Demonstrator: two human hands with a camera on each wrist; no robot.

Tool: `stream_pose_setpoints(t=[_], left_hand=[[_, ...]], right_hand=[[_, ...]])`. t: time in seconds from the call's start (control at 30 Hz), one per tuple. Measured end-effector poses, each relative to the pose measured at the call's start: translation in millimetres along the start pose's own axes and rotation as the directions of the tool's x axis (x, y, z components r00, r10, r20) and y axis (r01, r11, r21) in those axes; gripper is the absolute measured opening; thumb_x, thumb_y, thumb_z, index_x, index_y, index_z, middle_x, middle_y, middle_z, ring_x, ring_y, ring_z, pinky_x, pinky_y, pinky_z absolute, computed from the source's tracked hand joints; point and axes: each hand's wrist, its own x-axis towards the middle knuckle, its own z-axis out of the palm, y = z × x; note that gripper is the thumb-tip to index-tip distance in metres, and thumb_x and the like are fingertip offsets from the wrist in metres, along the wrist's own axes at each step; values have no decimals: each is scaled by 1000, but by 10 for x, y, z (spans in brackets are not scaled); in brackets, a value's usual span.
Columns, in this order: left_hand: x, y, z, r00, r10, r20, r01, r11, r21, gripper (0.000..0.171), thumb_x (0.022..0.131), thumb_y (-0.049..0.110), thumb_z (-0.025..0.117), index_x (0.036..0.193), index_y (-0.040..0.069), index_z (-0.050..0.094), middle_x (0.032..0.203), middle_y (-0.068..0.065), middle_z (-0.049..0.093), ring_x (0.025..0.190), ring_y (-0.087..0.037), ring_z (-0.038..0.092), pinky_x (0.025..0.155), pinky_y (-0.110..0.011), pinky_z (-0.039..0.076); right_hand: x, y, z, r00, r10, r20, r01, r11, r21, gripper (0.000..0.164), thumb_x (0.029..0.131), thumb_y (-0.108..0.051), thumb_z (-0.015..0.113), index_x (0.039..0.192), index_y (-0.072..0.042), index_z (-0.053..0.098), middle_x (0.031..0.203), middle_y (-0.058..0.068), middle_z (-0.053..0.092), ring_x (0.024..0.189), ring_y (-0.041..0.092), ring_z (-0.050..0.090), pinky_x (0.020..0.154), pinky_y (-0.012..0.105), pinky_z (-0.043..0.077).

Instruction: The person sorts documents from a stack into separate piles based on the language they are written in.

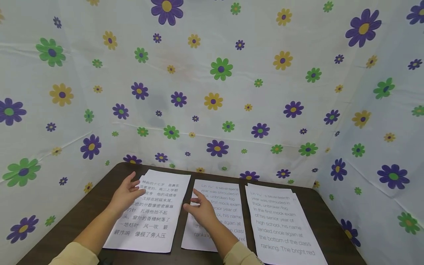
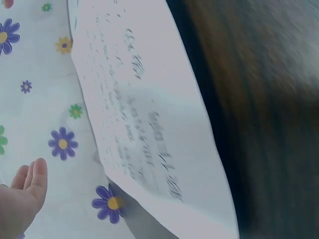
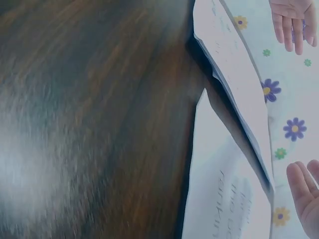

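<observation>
My left hand (image 1: 127, 195) hovers above the left stack of paper (image 1: 145, 241), which is printed with Chinese characters. Its fingers are loosely bent, with nothing between them. Over the left part of the middle sheet (image 1: 228, 191), printed in English, hangs my right hand (image 1: 202, 211), also holding nothing. In the left wrist view the left hand (image 2: 22, 199) shows at the lower left, apart from the paper (image 2: 184, 129). The right wrist view shows the right hand (image 3: 306, 199) at the lower right edge and the other hand at the top right.
A third stack of English pages (image 1: 281, 228) lies on the right, its sheets slightly misaligned. All the paper rests on a dark brown wooden table (image 1: 109, 191). Flower-patterned white cloth (image 1: 198, 88) surrounds the table at the back and both sides.
</observation>
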Motion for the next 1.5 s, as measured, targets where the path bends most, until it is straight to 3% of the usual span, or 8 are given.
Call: stream_pose_setpoints(t=[0.57, 0.83, 1.1, 1.5], left_hand=[[9, 240, 306, 998, 51, 47, -49, 998, -40, 81, 95, 15, 60, 157, 7, 8, 154, -28, 33, 139, -46, 37, 111, -58, 38], [44, 298, 449, 994, 71, 84, -64, 995, -81, 82, 94, 16, 61, 157, 6, 10, 153, -28, 34, 138, -46, 38, 112, -59, 37], [85, 329, 588, 993, 85, 81, -79, 994, -74, 78, 93, 13, 62, 156, 6, 16, 151, -27, 39, 137, -45, 42, 109, -57, 41], [136, 362, 825, 989, 107, 105, -98, 991, -90, 77, 91, 12, 63, 155, 5, 21, 148, -27, 42, 134, -44, 45, 108, -56, 43]], right_hand=[[-27, 70, -450, 999, -36, -24, 35, 998, -52, 71, 85, -35, 72, 146, -13, 45, 123, 15, 65, 103, 25, 66, 82, 38, 59], [-60, 130, -653, 998, -2, -63, -2, 997, -71, 71, 86, -35, 71, 147, -12, 43, 124, 15, 65, 106, 28, 66, 86, 40, 59], [-77, 216, -846, 996, 10, -87, -17, 997, -78, 73, 86, -39, 72, 148, -14, 42, 126, 14, 64, 107, 26, 65, 85, 38, 59], [-141, 319, -1159, 985, 41, -168, -54, 996, -77, 73, 88, -32, 71, 150, -11, 39, 130, 19, 61, 109, 29, 65, 85, 38, 60]])
